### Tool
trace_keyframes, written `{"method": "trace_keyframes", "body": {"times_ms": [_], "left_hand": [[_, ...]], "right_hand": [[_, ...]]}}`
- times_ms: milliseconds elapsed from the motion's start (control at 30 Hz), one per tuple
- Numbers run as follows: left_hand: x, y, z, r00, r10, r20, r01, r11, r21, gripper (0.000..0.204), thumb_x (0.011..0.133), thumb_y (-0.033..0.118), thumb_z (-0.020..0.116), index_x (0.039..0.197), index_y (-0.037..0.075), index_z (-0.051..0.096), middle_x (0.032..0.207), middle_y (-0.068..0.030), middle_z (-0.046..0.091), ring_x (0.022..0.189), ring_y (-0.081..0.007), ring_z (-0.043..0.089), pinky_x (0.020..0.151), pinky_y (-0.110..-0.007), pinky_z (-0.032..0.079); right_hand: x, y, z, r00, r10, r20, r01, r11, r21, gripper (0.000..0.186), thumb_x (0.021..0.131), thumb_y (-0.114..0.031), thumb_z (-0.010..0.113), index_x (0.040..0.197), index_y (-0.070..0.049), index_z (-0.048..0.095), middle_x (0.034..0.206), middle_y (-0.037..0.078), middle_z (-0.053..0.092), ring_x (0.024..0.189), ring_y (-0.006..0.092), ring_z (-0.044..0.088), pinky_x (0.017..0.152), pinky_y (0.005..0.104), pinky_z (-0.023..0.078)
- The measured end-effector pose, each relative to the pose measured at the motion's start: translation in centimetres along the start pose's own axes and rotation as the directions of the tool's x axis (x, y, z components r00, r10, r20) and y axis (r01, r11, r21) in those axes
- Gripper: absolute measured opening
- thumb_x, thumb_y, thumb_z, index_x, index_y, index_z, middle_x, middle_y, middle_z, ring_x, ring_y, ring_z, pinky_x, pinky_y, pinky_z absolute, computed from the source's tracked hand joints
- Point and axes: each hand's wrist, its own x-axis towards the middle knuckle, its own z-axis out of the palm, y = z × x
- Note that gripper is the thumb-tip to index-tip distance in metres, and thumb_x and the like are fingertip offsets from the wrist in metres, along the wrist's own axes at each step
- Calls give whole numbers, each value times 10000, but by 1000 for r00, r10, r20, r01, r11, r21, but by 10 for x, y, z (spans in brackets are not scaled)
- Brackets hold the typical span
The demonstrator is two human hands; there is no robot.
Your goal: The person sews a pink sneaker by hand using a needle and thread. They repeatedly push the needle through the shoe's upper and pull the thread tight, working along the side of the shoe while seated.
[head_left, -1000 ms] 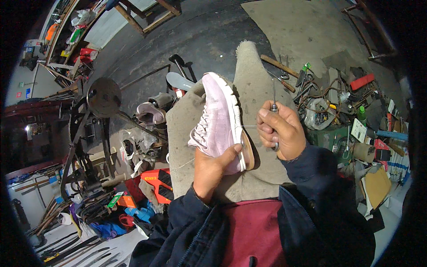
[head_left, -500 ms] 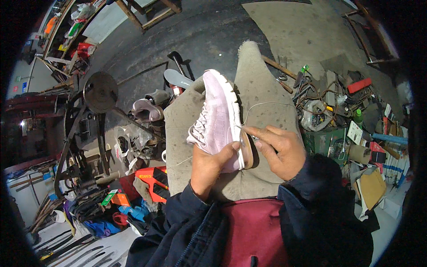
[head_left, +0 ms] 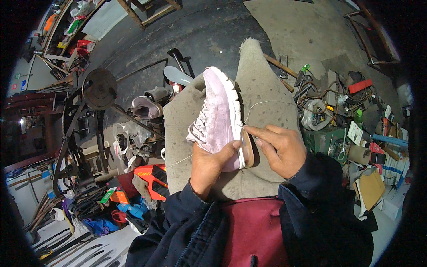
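Note:
A pale pink lace-up sneaker (head_left: 218, 104) with a white sole lies on its side across a grey-brown cloth (head_left: 271, 107) on my lap, toe pointing away. My left hand (head_left: 211, 167) is closed around its heel end, thumb pressed on the side by the sole. At the sole's edge near the heel, my right hand (head_left: 280, 149) has its index fingertip against the rim, fingers curled; whatever they pinch is too small to make out. A thin pale thread (head_left: 267, 103) loops from the sole over the cloth. By the heel a tan layer (head_left: 249, 153) shows beside the white sole.
Another pink shoe (head_left: 147, 107) and a grey insole (head_left: 177, 75) lie at the left, near a metal machine with a round wheel (head_left: 99, 89). Tools and cords crowd a green box (head_left: 324, 143) at the right. A red-and-black box (head_left: 153, 180) sits at the lower left.
Both hands keep nearly the same places on the sneaker. A thin glint by the right hand's fingers earlier is no longer visible. The sneaker's toe sits very slightly farther away.

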Motion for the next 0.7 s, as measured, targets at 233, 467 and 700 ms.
{"method": "trace_keyframes", "body": {"times_ms": [233, 467, 700], "left_hand": [[1, 0, 0, 1000, 24, -6, -24, 999, 25, 432, 847, 8, 769, 1254, -30, 630, 1126, -62, 708, 979, -148, 660, 868, -305, 542], [2, -1, 0, 1000, -1, -11, 2, 999, 39, 438, 842, 32, 767, 1249, -39, 624, 1118, -72, 705, 972, -151, 662, 875, -304, 539], [2, 0, -1, 1000, -11, 0, 11, 1000, 24, 431, 852, 27, 765, 1253, -40, 622, 1126, -69, 707, 980, -151, 665, 877, -304, 538]], "right_hand": [[0, 0, -3, 1000, 8, 30, -9, 1000, 8, 381, 926, -15, 590, 1296, -29, 681, 797, 201, 584, 684, 376, 598, 626, 431, 459], [1, 2, -2, 1000, 5, 15, -5, 1000, 4, 375, 931, -15, 593, 1294, -35, 688, 815, 198, 613, 706, 368, 619, 636, 425, 471], [2, 3, 1, 1000, -12, -16, 13, 999, 37, 347, 941, -19, 599, 1272, -39, 703, 852, 200, 655, 732, 353, 648, 655, 411, 492]]}}
